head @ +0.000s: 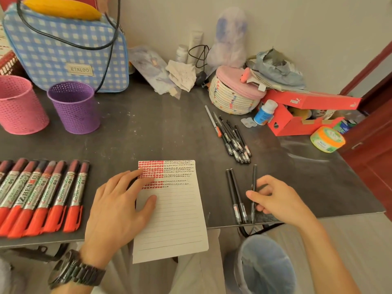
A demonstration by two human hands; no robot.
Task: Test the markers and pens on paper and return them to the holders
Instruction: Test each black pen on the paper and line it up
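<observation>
A lined sheet of paper [176, 217] lies at the table's front edge, its top rows filled with red and black test marks. My left hand [118, 206] rests flat on the sheet's left side, fingers straight. My right hand [273, 200] pinches a black pen [254, 179] that lies next to two more black pens [236, 194]. A pile of several black pens [233, 139] lies further back. A row of several red markers [44, 194] lies at the front left. A pink holder [19, 105] and a purple holder [74, 107] stand at the back left.
A blue checked bag [63, 49] stands behind the holders. A woven lidded basket [233, 96], a red shoebox [301, 113], a small bottle [265, 112] and an orange-lidded tub [327, 139] crowd the back right. A lined bin [267, 266] sits under the table's front edge.
</observation>
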